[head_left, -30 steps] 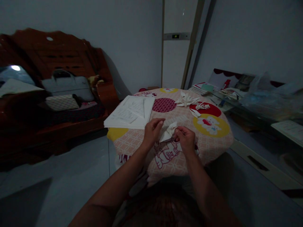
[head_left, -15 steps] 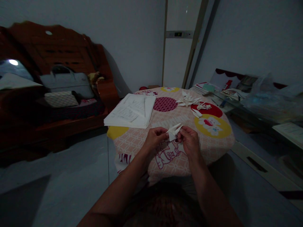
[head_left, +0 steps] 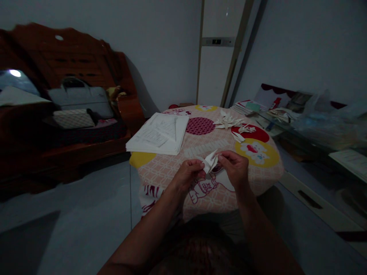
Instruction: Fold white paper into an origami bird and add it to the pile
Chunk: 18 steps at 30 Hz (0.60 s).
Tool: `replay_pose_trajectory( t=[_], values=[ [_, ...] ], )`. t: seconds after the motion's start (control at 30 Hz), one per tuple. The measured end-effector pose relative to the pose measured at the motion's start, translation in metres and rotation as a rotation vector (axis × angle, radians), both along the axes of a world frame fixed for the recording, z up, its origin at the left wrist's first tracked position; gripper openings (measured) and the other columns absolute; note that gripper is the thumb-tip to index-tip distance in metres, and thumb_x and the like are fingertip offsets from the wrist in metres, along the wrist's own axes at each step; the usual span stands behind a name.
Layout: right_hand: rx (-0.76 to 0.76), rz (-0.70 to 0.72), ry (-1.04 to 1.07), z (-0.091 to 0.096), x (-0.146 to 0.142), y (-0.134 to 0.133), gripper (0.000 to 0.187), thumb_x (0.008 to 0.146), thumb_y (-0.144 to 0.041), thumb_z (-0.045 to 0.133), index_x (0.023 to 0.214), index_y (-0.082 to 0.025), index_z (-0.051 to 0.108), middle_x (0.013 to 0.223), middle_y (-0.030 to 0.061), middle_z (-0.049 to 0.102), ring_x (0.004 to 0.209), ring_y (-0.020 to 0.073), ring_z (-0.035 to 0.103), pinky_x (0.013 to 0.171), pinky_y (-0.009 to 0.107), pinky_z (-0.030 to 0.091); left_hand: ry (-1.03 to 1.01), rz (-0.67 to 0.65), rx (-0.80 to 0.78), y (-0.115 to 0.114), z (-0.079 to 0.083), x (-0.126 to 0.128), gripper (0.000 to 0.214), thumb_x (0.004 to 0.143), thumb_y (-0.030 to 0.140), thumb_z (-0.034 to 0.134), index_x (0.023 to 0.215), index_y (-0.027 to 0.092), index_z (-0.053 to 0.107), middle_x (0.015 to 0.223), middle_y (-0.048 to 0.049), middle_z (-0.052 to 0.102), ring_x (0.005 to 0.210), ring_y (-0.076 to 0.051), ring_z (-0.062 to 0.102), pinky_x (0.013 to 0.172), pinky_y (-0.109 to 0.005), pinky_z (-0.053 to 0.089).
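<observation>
Between my two hands, above the near part of the cloth-covered table point(head_left: 160, 173), is a small folded white paper figure point(head_left: 210, 162) with pointed flaps. My left hand point(head_left: 189, 173) pinches its left side between thumb and fingers. The fingers of my right hand point(head_left: 235, 166) are closed at its upper right point. Beyond my hands lies a pale ruler-like strip point(head_left: 205, 148). Several folded paper pieces point(head_left: 228, 120) are heaped at the far right of the table, with more point(head_left: 246, 129) on the red circle.
A stack of paper sheets point(head_left: 155, 143) with a clear set square lies at the table's left. On the right stands a glass-topped cabinet point(head_left: 309, 133) with papers and a plastic bag point(head_left: 321, 114). A wooden sofa point(head_left: 77, 53) holding a grey bag point(head_left: 83, 100) is at left.
My right hand has shifted right and turned more upright, its fingers now at the figure's upper point. The paper figure has tilted, and my left hand has dropped slightly.
</observation>
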State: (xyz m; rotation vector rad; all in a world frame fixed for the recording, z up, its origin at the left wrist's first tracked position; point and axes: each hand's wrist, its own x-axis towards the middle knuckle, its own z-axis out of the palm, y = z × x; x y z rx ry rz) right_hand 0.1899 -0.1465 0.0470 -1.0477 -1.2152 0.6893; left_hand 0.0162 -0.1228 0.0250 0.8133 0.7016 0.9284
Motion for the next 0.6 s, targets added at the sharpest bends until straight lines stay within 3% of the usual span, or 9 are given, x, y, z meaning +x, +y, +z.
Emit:
replay_pose_trajectory(
  t=[0.17,0.6],
  values=[
    [-0.073,0.122,0.166,0.0019,-0.0015,-0.0014,0.024,0.086,-0.039,0.063,0.076,-0.020,0.075,0.060,0.0011,0.065,0.054,0.0151,0.058,0.052,0.027,0.047,0.021,0.007,0.014,-0.0032,-0.0018,0.0008,0.024,0.057,0.028,0.084,0.060,0.012,0.065,0.051,-0.0030,0.063,0.045,-0.009,0.056,0.050,-0.020,0.046],
    [-0.183,0.307,0.343,0.0021,0.0015,-0.0031,0.016,0.074,-0.034,0.073,0.082,-0.021,0.079,0.072,0.0035,0.073,0.063,0.0165,0.063,0.060,0.030,0.049,0.046,0.048,0.015,-0.0062,0.0023,0.0002,0.026,0.056,0.029,0.084,0.061,0.011,0.066,0.052,-0.0033,0.064,0.045,-0.009,0.057,0.050,-0.020,0.046]
  ],
)
